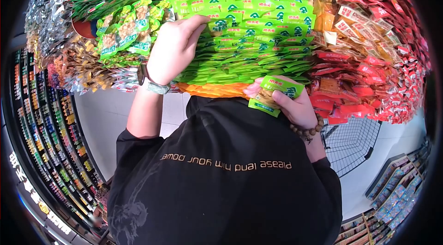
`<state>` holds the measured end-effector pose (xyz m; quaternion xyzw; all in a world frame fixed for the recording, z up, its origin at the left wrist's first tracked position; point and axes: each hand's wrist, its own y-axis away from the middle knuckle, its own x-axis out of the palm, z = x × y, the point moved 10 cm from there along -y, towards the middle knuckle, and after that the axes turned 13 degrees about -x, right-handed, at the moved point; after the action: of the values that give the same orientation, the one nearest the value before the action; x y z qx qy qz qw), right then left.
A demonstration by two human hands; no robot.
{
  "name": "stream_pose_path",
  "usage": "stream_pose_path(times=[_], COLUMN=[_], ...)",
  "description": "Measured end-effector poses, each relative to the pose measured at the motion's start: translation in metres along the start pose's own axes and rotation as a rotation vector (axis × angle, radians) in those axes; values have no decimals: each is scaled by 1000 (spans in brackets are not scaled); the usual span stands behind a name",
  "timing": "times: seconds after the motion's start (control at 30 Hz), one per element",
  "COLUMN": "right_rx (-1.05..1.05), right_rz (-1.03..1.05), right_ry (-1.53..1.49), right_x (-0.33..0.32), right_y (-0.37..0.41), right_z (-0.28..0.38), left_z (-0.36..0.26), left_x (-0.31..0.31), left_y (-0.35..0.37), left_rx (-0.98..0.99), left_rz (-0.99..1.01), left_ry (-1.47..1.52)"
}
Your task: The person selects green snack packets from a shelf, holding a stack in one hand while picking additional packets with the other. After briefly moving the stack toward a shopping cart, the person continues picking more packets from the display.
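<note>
Head view: right hand [295, 106] fingers clamp small green plastic snack packets [276, 92] near chest. Left hand [173, 49] fingers curl onto stacked green packet pile [249, 37]. Packets probably light, slippery, soft; pinch across flat faces.

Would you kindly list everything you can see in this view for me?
green snack packets: many, bright green, stacked centre
red packets: many, red, right of the green stack
orange packets: several, orange, beneath the green stack
silver packets: many, silver, upper left
wire trolley: one, black, lower right
store shelves: several, multicoloured goods, left edge
held packet: one, green, in right grip
wristwatch: one, pale strap, left wrist
bead bracelet: one, brown, right wrist
left hand: bare, on green stack
right hand: bare, below stack
</note>
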<state>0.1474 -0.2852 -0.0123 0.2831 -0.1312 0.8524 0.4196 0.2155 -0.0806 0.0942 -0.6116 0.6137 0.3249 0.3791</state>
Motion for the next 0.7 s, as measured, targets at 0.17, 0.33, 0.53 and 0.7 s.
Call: stream_pose_path(times=[0.17,0.33,0.53,0.7], right_rx=[15,19,37,-3], right_rz=[-4,24,-8,13], right_ry=[31,45,63,123], right_x=[-2,-3,-8,-4], right_y=[2,-2,2,0], right_z=[-2,-2,-6,0], left_z=[5,7,11,14], left_x=[11,22,39,43], left_y=[2,0,-2,-7], left_rx=[1,-30,-40,-52], left_rz=[37,100,208,336], left_ry=[41,47,-50,24])
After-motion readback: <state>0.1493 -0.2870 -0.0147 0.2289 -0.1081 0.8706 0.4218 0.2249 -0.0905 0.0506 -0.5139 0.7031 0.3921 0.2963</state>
